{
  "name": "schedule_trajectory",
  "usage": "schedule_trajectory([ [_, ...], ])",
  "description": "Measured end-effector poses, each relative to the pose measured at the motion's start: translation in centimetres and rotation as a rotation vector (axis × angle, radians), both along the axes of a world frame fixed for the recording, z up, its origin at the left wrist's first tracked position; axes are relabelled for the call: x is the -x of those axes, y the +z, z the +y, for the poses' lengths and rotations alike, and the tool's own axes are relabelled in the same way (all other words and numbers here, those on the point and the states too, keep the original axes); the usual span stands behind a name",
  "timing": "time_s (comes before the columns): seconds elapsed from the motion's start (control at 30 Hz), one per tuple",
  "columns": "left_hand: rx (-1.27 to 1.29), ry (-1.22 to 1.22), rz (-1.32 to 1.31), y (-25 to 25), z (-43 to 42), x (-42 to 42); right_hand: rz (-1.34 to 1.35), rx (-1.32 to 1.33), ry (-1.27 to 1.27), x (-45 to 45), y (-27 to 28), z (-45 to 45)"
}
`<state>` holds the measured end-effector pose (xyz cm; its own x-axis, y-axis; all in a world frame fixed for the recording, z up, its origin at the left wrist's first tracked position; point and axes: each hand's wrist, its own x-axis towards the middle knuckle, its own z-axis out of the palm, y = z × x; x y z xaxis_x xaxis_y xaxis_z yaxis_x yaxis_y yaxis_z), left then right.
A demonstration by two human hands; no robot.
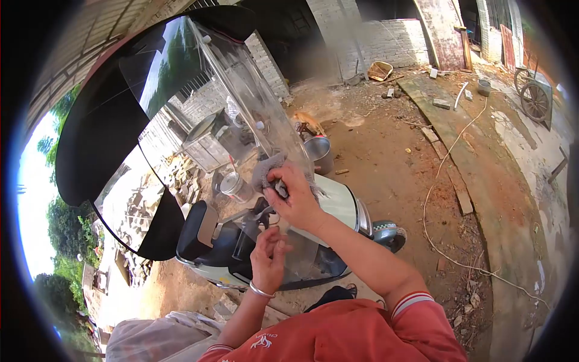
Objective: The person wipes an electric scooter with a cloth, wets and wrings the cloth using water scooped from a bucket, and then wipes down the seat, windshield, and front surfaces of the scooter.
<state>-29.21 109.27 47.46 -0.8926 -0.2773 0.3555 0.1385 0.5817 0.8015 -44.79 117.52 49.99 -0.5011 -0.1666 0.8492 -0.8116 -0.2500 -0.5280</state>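
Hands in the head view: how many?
2: the left hand, fingers curled, above a silver bracelet; the right hand, higher up, gripping a grey cloth. No others visible.

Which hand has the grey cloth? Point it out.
The right hand, the upper one, grips the grey cloth; the left hand, below it with a silver band at its wrist, shows no cloth.
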Motion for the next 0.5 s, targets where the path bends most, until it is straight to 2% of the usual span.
schedule_trajectory([
  [0.07,-0.025,0.000,0.048,0.0,0.6,0.0,-0.221,0.139,0.105,1.8,-0.6,-0.4],
  [0.2,0.010,0.017,0.048,-0.6,1.7,-0.4,-0.474,0.171,0.249,5.3,-1.7,-1.7],
  [0.3,-0.026,0.016,0.026,-0.4,2.7,-0.4,-0.525,0.091,0.353,8.6,-1.7,-2.0],
  [0.43,-0.048,-0.017,0.032,-0.8,2.2,-0.6,-0.348,0.071,0.318,12.1,1.8,-3.3],
  [0.5,-0.076,-0.019,0.036,-1.2,1.9,-1.0,-0.237,0.253,0.330,13.4,3.7,-4.6],
])
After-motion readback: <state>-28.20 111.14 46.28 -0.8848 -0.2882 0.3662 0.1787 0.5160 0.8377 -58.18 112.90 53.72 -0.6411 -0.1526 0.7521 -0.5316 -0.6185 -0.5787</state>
